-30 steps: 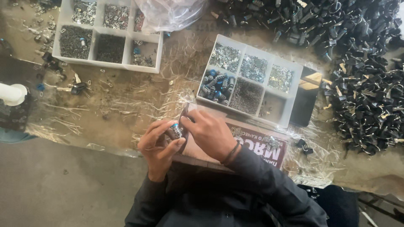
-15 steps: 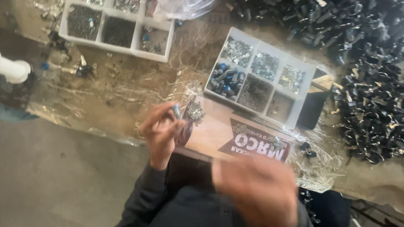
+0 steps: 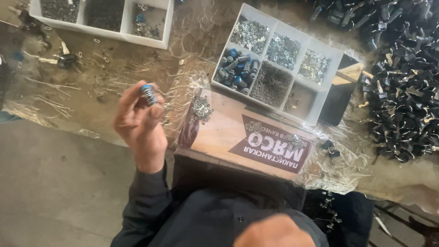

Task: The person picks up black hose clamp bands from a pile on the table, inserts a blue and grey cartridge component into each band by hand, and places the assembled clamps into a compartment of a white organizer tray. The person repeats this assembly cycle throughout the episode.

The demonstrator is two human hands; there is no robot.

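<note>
The dusty brown tabletop (image 3: 114,73) is strewn with wire scraps, with a pile of black clips (image 3: 402,82) far right. My left hand (image 3: 139,123) is raised, its fingers (image 3: 157,110) pinching a small coiled metal piece with a blue end (image 3: 148,93). My right hand (image 3: 274,231) sits low and near, blurred; I cannot tell its grip. The white compartment tray (image 3: 320,107) holds many more blue-tipped pieces, so I judge much work remains.

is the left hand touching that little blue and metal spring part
Touching. The head view shows the left hand raised above the table, its fingertips pinching the small blue-capped spring part with no gap between them.
</note>
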